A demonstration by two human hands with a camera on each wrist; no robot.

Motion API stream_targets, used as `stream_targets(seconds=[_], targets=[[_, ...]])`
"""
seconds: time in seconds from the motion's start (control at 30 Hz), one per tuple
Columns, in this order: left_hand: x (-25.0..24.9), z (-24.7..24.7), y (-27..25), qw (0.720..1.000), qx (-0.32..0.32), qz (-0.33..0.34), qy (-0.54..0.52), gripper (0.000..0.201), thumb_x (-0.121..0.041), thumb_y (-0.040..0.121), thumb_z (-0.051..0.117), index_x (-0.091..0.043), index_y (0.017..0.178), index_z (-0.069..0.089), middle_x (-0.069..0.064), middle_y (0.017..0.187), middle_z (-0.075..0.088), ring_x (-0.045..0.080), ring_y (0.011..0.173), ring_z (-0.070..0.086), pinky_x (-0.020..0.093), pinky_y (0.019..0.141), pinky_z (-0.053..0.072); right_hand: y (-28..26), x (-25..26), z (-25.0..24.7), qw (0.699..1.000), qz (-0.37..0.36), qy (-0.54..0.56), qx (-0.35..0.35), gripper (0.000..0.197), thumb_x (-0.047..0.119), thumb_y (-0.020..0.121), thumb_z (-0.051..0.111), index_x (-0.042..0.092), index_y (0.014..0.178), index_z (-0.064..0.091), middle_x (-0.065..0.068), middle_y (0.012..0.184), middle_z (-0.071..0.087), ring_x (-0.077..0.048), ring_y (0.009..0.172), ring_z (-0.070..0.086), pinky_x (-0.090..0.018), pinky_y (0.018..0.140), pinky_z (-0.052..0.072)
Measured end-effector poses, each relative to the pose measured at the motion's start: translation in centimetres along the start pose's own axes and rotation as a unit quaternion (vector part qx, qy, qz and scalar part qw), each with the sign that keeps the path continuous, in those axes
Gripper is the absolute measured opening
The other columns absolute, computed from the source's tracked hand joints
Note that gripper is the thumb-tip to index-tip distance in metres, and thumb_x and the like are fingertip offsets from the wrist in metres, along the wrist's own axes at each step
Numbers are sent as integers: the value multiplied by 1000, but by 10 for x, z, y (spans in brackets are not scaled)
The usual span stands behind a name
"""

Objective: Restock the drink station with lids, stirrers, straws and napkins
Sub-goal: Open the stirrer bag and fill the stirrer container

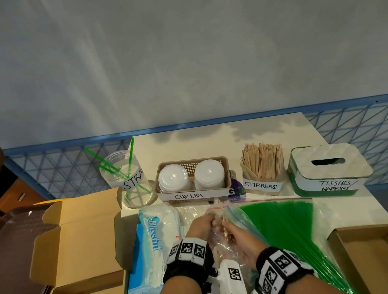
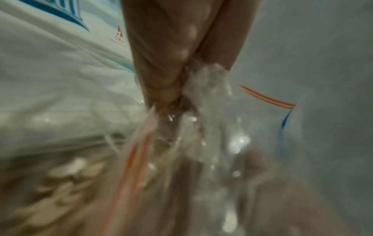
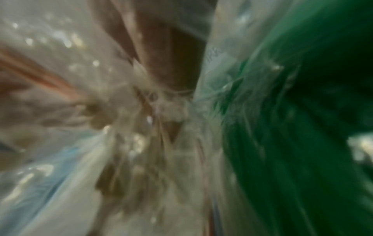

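A clear zip bag of wooden stirrers (image 1: 220, 227) is held up over the middle of the table between both hands. My left hand (image 1: 208, 220) pinches the crumpled plastic near the bag's red zip strip; its fingers (image 2: 161, 83) are bunched on the plastic (image 2: 203, 99). My right hand (image 1: 228, 233) grips the bag and the stirrers inside from the right; the right wrist view is blurred. Behind stand the straw jar (image 1: 127, 178), the cup lids basket (image 1: 225, 167), the full stirrer holder (image 1: 262, 169) and the tissue box (image 1: 328, 168).
A blue-and-white tissue pack (image 1: 152, 247) lies left of my hands. On the right is a bag of green straws (image 1: 286, 228). Open cardboard boxes sit at the left (image 1: 78, 250) and right (image 1: 378, 258). A brown tray (image 1: 7, 247) is far left.
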State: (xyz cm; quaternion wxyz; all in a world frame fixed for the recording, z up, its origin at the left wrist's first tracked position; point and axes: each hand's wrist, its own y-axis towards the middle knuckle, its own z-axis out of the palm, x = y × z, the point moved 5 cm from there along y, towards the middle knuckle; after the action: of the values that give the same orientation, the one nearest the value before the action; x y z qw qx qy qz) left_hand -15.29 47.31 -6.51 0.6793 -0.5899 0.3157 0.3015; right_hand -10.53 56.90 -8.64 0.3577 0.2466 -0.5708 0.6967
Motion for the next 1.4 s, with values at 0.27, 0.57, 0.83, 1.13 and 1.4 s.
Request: stream_targets(seconds=[0.27, 0.57, 0.83, 1.13, 1.4], targets=[[-15, 18, -13, 996, 92, 13, 6, 26, -11, 74, 70, -4, 96, 57, 13, 83, 59, 22, 64, 55, 28, 57, 43, -6, 11, -9, 999, -20, 23, 15, 26, 29, 97, 46, 14, 115, 57, -16, 110, 67, -30, 98, 65, -39, 79, 53], [-40, 20, -13, 983, 20, 134, 120, 80, -51, 39, 83, -15, 104, 52, 16, 114, 63, 27, 97, 63, 42, 88, 52, -6, 27, -14, 997, -60, -48, 20, 33, -3, 84, 57, 17, 110, 58, -12, 98, 69, -29, 94, 65, -46, 93, 50], [-84, 26, -19, 885, -90, 330, 317, 20, -2, 83, 61, -17, 74, 51, 0, 73, 56, 14, 67, 51, 19, 54, 39, -9, 32, -12, 955, -176, -236, -29, 47, 17, 87, 62, 23, 131, 46, -1, 124, 59, -19, 118, 54, -39, 105, 41], [-63, -2, 12, 988, -90, 72, 99, 16, -1, 88, 52, 2, 103, 59, 16, 75, 57, 23, 62, 53, 36, 62, 49, -28, 45, -13, 915, -241, -324, -16, 36, 22, 90, 59, 42, 117, 47, 3, 113, 63, -11, 104, 58, -30, 96, 48], [-76, 12, -1, 904, 42, 229, 358, 44, -37, 68, 80, -6, 92, 62, 11, 89, 66, 25, 82, 62, 41, 82, 50, -20, 44, -38, 936, -132, -312, -96, 57, 36, 85, 62, 32, 137, 40, 3, 130, 54, -18, 122, 50, -39, 104, 42]])
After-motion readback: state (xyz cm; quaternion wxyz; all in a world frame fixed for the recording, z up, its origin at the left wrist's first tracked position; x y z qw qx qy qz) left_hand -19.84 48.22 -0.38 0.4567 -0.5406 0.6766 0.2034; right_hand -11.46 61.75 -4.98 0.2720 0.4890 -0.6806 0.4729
